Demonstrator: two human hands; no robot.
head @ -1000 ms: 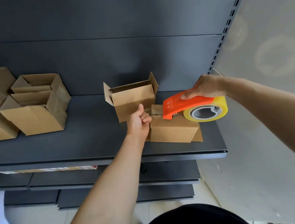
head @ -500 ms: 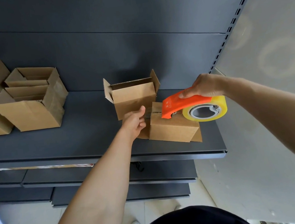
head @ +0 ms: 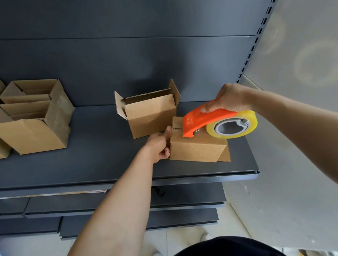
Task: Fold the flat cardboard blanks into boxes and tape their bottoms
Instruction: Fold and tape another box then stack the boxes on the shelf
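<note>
A small cardboard box point(head: 197, 148) lies bottom-up on the dark shelf point(head: 94, 160), near its right end. My left hand point(head: 159, 145) grips the box's left side, thumb on the top edge. My right hand point(head: 228, 99) holds an orange tape dispenser point(head: 203, 118) with a yellowish clear tape roll point(head: 232, 126). The dispenser's front end rests on the box's top, at the seam between the closed flaps. One loose flap sticks out at the box's lower right.
An upright folded box point(head: 150, 113) with open top flaps stands just behind the held one. Several open boxes point(head: 29, 117) stand at the shelf's left. The shelf's back panel rises behind; a pale wall point(head: 307, 65) lies to the right. Lower shelves sit below.
My left hand moved from the box's upper left corner down to its left side and closed on it. The dispenser stayed on the box top, shifting only slightly.
</note>
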